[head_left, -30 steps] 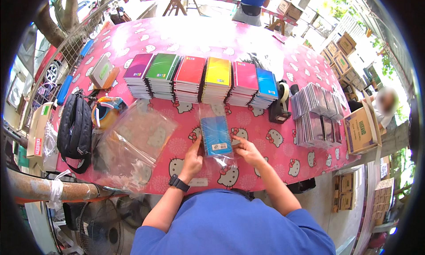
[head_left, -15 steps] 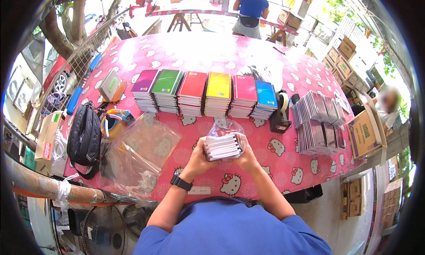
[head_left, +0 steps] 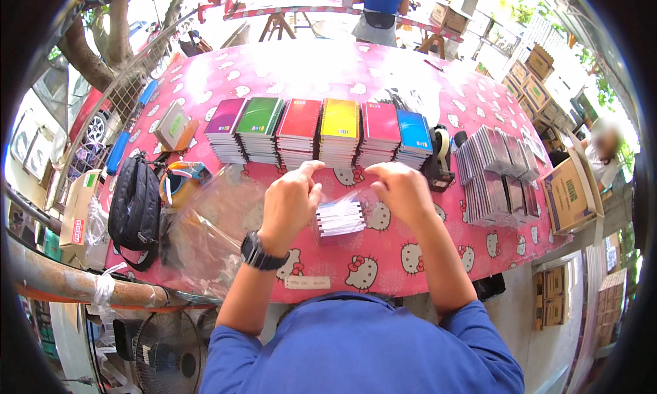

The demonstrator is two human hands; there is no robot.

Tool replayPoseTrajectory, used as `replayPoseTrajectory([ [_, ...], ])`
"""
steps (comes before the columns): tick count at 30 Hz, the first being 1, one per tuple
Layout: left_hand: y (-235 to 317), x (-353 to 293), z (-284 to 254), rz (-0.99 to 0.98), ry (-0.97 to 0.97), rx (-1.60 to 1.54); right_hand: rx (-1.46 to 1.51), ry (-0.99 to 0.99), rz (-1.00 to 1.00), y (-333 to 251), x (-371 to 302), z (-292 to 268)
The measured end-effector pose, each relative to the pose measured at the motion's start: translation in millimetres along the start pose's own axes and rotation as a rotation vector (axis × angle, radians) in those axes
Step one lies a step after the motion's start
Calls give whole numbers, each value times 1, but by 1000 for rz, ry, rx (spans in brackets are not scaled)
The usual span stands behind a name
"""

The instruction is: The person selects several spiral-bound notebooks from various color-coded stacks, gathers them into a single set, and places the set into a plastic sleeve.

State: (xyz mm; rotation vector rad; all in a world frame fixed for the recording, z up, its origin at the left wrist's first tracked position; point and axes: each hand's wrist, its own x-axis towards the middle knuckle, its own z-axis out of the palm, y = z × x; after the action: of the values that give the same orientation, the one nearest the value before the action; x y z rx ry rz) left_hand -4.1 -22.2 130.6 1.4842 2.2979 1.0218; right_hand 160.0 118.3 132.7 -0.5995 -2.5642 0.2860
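Observation:
A small bundle of notebooks (head_left: 340, 218) lies edge-on on the pink table in front of me, inside a clear plastic bag (head_left: 370, 201). My left hand (head_left: 290, 201) is at the bundle's upper left, its fingers curled and its index finger reaching inward. Opposite it, my right hand (head_left: 405, 191) is bent inward the same way. Both hands appear to pinch the bag's loose film at its far end; the thin film is hard to see there. Beyond them stands a row of notebook stacks (head_left: 299, 123) with purple, green, red, yellow, pink and blue covers.
Clear plastic bags (head_left: 212, 230) lie left of my hands, near a black bag (head_left: 135, 202). A black tape dispenser (head_left: 438, 161) stands beside the blue stack. Wrapped bundles (head_left: 496, 182) are piled at right, near an open carton (head_left: 571, 192). Other people are at the back and far right.
Both hands have let go of the bundle's sides and moved up and apart to the bag's far end. The bundle now rests on the table.

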Motion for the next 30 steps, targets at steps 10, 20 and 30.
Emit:
replayPoseTrajectory([
  [10, 5, -42, 21, 607, -90, 253, 793, -289, -18, 35, -60, 43],
  [20, -62, -72, 46, 370, -9, 13, 589, -381, -198, 31, -60, 61],
  [30, -75, -69, 56, 377, -28, -103, 526, -479, -276, 39, -58, 61],
])
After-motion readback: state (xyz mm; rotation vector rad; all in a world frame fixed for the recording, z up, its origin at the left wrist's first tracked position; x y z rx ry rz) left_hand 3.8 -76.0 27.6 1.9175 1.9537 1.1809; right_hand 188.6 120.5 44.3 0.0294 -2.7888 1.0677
